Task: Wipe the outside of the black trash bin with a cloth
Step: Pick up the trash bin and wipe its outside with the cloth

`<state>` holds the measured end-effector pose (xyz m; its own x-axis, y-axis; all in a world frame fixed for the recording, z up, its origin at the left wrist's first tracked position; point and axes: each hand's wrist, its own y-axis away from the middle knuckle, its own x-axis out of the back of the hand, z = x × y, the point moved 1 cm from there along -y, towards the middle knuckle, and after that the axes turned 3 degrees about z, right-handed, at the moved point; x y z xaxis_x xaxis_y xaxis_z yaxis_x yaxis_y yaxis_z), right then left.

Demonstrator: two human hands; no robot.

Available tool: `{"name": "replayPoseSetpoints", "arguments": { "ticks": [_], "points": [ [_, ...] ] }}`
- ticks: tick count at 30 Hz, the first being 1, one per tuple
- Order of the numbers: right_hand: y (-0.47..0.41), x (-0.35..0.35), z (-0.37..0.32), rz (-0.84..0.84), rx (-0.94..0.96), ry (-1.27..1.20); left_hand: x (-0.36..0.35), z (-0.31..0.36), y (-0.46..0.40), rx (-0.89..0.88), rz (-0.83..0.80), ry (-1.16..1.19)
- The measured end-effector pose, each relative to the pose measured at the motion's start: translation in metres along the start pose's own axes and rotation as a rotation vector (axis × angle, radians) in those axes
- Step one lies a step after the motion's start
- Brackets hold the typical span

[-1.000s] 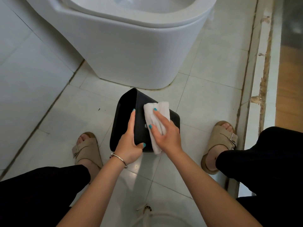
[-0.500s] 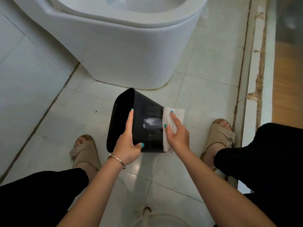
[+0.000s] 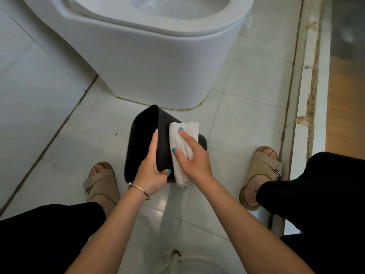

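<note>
Both forearms reached forward and down from the bottom of the view, meeting over the black trash bin, which was tipped on its side with its open mouth turned to the left, held between the person's knees just in front of the white toilet. The left hand came in from the lower left, a thin metal bracelet at its wrist; the right hand angled in from the lower right across the bin's upper wall. The floor was pale glossy tile with dark grout lines, a grey tiled wall stood to the left, and a worn, chipped door threshold ran along the right with wooden flooring beyond it. A tan sandal showed on the left foot and another on the right, with black trousers over both knees. The left hand gripped the bin's rim, its fingers stretched along the edge and its thumb curled onto the outer wall. The right hand pressed a folded white cloth flat against the bin's outside, fingers nearly straight and spread over it, thumb laid on the cloth's near edge
</note>
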<state>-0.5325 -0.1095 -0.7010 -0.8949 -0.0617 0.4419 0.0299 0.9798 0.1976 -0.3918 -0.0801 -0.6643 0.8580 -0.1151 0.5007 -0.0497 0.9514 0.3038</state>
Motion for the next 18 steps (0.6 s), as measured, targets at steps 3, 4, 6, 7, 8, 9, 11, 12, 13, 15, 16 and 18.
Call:
{"name": "replayPoseSetpoints", "arguments": {
  "ticks": [3, 4, 6, 7, 8, 9, 11, 12, 13, 15, 16, 18],
  "points": [
    [-0.002, 0.01, 0.0, -0.056, 0.018, 0.233, -0.011, -0.015, 0.004, 0.019, 0.001, 0.173],
    [0.0, 0.011, 0.0, -0.042, 0.014, 0.299, -0.013, -0.018, 0.004, 0.02, 0.001, 0.194],
    [0.002, 0.009, -0.002, -0.002, 0.014, 0.383, -0.013, -0.022, 0.003, 0.02, -0.002, 0.21],
    [0.002, 0.008, -0.004, 0.004, 0.019, 0.408, -0.012, -0.024, 0.002, 0.027, -0.004, 0.215],
    [0.0, 0.007, -0.007, -0.002, 0.022, 0.417, -0.01, -0.026, 0.001, 0.034, -0.005, 0.22],
    [-0.002, 0.006, -0.01, -0.019, 0.021, 0.413, -0.009, -0.028, 0.001, 0.038, -0.004, 0.227],
    [-0.004, 0.003, -0.014, -0.051, 0.013, 0.389, -0.009, -0.03, 0.001, 0.05, 0.003, 0.235],
    [-0.004, 0.001, -0.015, -0.055, 0.009, 0.379, -0.009, -0.031, 0.002, 0.053, 0.004, 0.227],
    [-0.003, 0.0, -0.015, -0.052, 0.005, 0.373, -0.01, -0.031, 0.001, 0.052, 0.002, 0.215],
    [-0.001, -0.001, -0.012, -0.044, -0.013, 0.378, -0.01, -0.032, 0.0, 0.052, -0.001, 0.194],
    [-0.003, -0.001, -0.009, -0.047, -0.021, 0.386, -0.009, -0.033, 0.0, 0.051, 0.0, 0.193],
    [-0.008, 0.001, -0.002, -0.075, -0.026, 0.403, -0.007, -0.035, 0.0, 0.057, 0.01, 0.208]
  ]
}}
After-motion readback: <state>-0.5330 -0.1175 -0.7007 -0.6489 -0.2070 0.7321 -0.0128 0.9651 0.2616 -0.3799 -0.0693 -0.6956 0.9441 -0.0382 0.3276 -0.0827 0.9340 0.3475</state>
